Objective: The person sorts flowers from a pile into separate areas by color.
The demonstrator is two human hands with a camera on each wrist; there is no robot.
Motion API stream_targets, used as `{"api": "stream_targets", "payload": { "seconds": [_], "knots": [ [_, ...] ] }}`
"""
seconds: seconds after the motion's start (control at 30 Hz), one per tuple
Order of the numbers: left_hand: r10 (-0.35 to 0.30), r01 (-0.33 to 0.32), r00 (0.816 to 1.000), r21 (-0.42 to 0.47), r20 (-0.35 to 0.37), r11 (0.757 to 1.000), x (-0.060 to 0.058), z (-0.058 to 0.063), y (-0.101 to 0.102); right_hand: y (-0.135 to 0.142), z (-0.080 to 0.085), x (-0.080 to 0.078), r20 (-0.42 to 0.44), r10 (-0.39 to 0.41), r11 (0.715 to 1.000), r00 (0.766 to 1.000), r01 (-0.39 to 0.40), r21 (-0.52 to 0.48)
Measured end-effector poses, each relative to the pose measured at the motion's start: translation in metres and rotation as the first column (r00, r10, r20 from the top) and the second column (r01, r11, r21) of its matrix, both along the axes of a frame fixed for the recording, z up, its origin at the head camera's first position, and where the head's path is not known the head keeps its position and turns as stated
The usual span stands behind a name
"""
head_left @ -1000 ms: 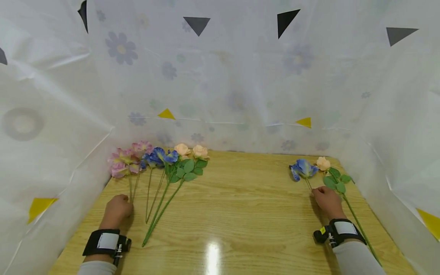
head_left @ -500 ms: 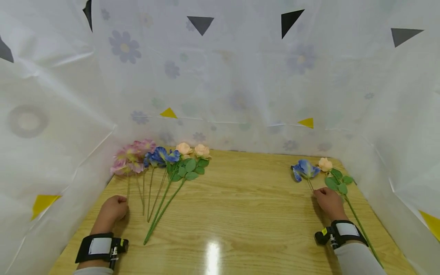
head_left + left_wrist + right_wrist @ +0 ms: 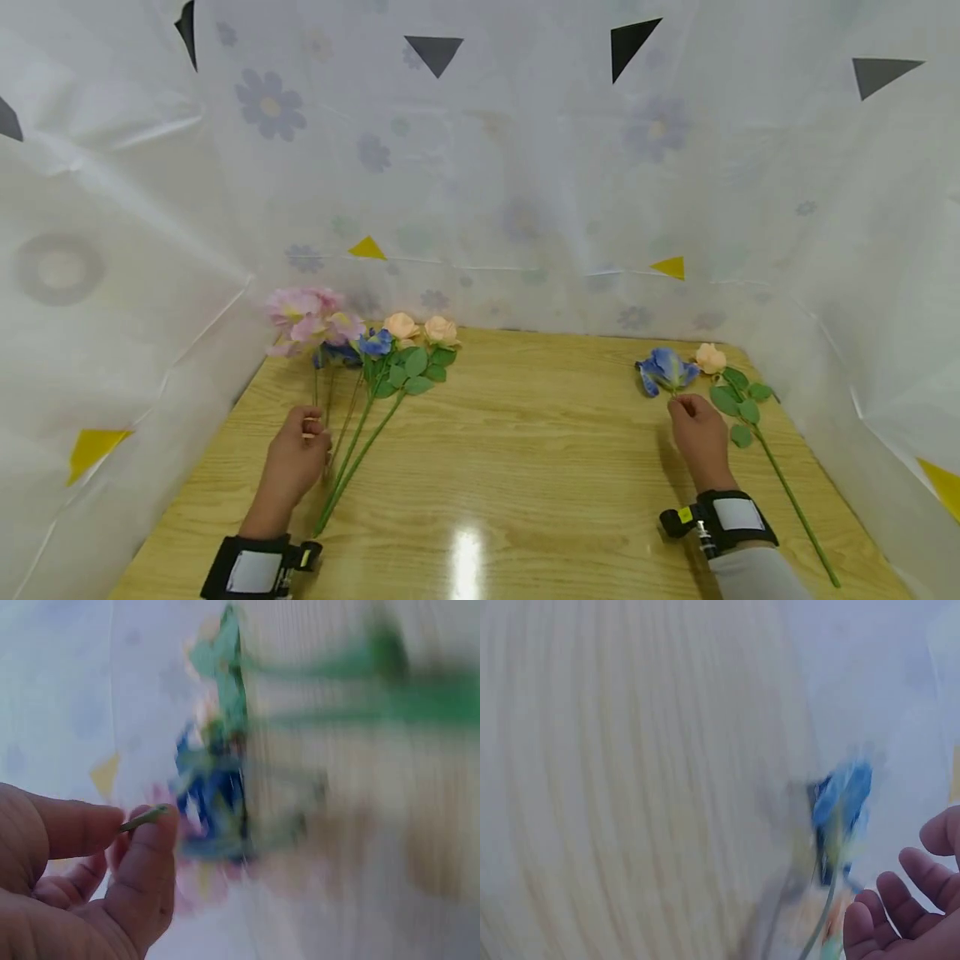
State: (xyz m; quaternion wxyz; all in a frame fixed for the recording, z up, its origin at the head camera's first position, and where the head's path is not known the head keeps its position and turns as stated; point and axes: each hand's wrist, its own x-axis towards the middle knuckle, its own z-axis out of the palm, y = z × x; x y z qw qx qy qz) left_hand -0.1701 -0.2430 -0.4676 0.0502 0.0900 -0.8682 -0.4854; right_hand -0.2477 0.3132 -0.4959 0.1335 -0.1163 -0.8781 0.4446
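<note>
My left hand is raised over the left of the table and pinches a thin green stem between thumb and finger. Above this hand, the pink flowers overlap the blue flowers behind them. On the right, my right hand is just below a single blue flower. In the right wrist view its fingers are spread and loosely bent, beside the blue flower's thin stem, with nothing between them.
Two peach roses with green leaves and long stems lie right of the blue flowers. Another peach rose lies by the table's right edge. White patterned sheeting encloses the wooden table at the back and sides.
My left hand has moved right, carrying pink blooms up and rightward. My right hand has shifted slightly left and forward, off the blue flower's stem, uncovering a leaf of the rose.
</note>
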Motion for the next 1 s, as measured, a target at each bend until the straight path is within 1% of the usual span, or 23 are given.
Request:
{"api": "stream_targets", "payload": {
  "seconds": [0.07, 0.1, 0.17, 0.2, 0.27, 0.33, 0.37, 0.43, 0.47, 0.53, 0.63, 0.73, 0.83, 0.9, 0.97, 1.0],
  "knots": [
    [-0.044, 0.045, 0.998, 0.018, -0.052, 0.999, 0.0, 0.004, 0.022, -0.024, 0.002, 0.001, -0.008, 0.053, 0.998, 0.999, -0.053, -0.022],
    [-0.066, 0.07, 0.995, 0.047, -0.077, 0.996, 0.001, 0.006, 0.034, -0.037, 0.004, 0.003, -0.02, 0.08, 0.997, 0.997, -0.08, -0.023],
    [-0.099, 0.115, 0.987, 0.121, -0.126, 0.986, 0.002, 0.008, 0.06, -0.063, 0.008, 0.007, -0.043, 0.165, 0.986, 0.985, -0.166, -0.014],
    [-0.114, 0.139, 0.983, 0.181, -0.143, 0.974, 0.004, 0.008, 0.073, -0.075, 0.01, 0.01, -0.055, 0.21, 0.978, 0.976, -0.21, -0.003],
    [-0.136, 0.177, 0.979, 0.3, -0.154, 0.937, 0.005, 0.007, 0.099, -0.098, 0.016, 0.018, -0.088, 0.295, 0.955, 0.951, -0.296, 0.001],
    [-0.155, 0.209, 0.974, 0.402, -0.164, 0.892, 0.008, 0.003, 0.124, -0.118, 0.023, 0.025, -0.116, 0.37, 0.928, 0.922, -0.374, -0.01],
    [-0.167, 0.224, 0.972, 0.442, -0.164, 0.868, 0.009, 0.002, 0.136, -0.127, 0.026, 0.029, -0.13, 0.394, 0.916, 0.91, -0.4, -0.024],
    [-0.19, 0.252, 0.966, 0.479, -0.175, 0.841, 0.012, -0.002, 0.156, -0.145, 0.032, 0.037, -0.147, 0.424, 0.897, 0.893, -0.437, -0.07],
    [-0.201, 0.267, 0.962, 0.481, -0.185, 0.835, 0.014, -0.003, 0.164, -0.154, 0.035, 0.041, -0.149, 0.439, 0.885, 0.886, -0.455, -0.1],
    [-0.224, 0.298, 0.952, 0.466, -0.208, 0.833, 0.017, -0.005, 0.179, -0.168, 0.039, 0.048, -0.149, 0.461, 0.861, 0.875, -0.481, -0.165],
    [-0.277, 0.351, 0.933, 0.401, -0.231, 0.846, 0.023, -0.007, 0.195, -0.182, 0.045, 0.058, -0.145, 0.477, 0.825, 0.867, -0.498, -0.268],
    [-0.334, 0.398, 0.913, 0.332, -0.234, 0.855, 0.028, -0.008, 0.205, -0.19, 0.052, 0.067, -0.137, 0.481, 0.788, 0.866, -0.495, -0.367],
    [-0.367, 0.419, 0.902, 0.257, -0.228, 0.871, 0.031, -0.01, 0.211, -0.196, 0.065, 0.075, -0.148, 0.488, 0.76, 0.86, -0.502, -0.413],
    [-0.378, 0.425, 0.897, 0.217, -0.227, 0.879, 0.031, -0.012, 0.213, -0.198, 0.073, 0.08, -0.153, 0.493, 0.754, 0.857, -0.508, -0.417],
    [-0.382, 0.426, 0.895, 0.187, -0.229, 0.885, 0.031, -0.013, 0.215, -0.2, 0.079, 0.083, -0.158, 0.493, 0.76, 0.856, -0.512, -0.4],
    [-0.385, 0.427, 0.894, 0.181, -0.229, 0.886, 0.031, -0.014, 0.216, -0.2, 0.08, 0.084, -0.15, 0.489, 0.762, 0.859, -0.505, -0.404]
  ]
}}
